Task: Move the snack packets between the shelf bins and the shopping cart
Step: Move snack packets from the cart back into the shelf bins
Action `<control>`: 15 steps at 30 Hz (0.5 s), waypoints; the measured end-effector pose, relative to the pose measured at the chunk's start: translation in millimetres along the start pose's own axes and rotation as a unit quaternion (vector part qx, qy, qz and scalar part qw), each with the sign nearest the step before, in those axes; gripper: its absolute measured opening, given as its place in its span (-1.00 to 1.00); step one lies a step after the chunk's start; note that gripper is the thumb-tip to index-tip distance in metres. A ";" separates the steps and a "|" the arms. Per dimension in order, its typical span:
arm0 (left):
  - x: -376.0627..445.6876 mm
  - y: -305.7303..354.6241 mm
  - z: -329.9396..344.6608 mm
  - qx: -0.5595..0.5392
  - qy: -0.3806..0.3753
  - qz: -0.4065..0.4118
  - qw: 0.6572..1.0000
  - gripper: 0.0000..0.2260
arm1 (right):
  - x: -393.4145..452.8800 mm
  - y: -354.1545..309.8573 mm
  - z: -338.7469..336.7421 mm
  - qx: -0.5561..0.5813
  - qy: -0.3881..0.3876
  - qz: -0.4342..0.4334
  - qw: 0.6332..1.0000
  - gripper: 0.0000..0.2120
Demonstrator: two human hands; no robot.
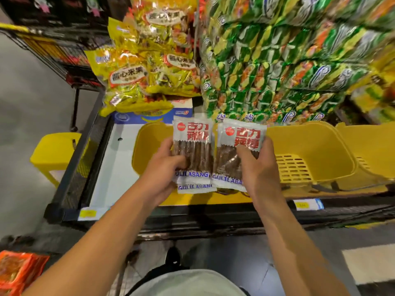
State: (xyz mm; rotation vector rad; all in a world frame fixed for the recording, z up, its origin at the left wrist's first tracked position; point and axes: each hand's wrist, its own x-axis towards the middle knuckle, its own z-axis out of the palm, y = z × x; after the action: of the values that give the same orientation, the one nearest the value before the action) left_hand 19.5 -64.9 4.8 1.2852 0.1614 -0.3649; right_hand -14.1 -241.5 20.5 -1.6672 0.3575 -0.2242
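My left hand (162,171) grips a small stack of white snack packets (193,146) with brown sticks inside and red lettering. My right hand (258,167) grips another stack of the same white packets (237,150) right beside it. Both stacks hang side by side over a yellow shelf bin (307,144) on the lowest shelf. The bin's inside is largely hidden behind the packets and my hands. The shopping cart shows only as an orange packet pile (17,270) at the bottom left.
Yellow candy bags (136,67) and green snack bags (277,65) are stacked on the shelf above. A second yellow bin (372,142) stands to the right. A black wire rack (53,48) and a yellow stool (53,154) stand at the left on the grey floor.
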 end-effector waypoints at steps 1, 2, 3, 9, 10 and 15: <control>9.1 4.0 -3.9 -0.015 0.000 -0.004 1.000 -0.50 | 6.0 -2.6 1.6 0.012 0.015 0.008 1.000 -0.84; 17.2 7.2 -7.4 -0.027 0.004 -0.007 1.000 -0.47 | 11.6 -4.7 3.2 0.012 0.030 0.014 0.999 -0.85; 25.7 8.5 -11.2 -0.036 0.006 -0.011 0.999 -0.43 | 16.6 -5.4 5.2 -0.001 0.043 0.018 0.999 -0.85; 55.5 9.5 -11.8 -0.120 -0.001 -0.055 0.991 -0.54 | 41.0 -1.9 18.1 -0.020 0.070 0.010 0.997 -0.90; 59.7 9.8 -11.2 -0.129 0.005 -0.064 0.990 -0.61 | 45.2 -2.3 18.3 -0.016 0.079 0.008 0.997 -0.89; 78.8 7.2 -4.9 -0.070 0.047 -0.097 0.992 -0.81 | 67.6 4.5 10.0 -0.014 0.073 0.011 0.997 -0.88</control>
State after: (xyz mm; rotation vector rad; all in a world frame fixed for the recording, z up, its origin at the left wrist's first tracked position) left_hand 95.9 -72.3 -15.1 1.1522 0.3871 -0.4522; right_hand 51.8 -257.0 10.7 -1.6786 0.4911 -0.3277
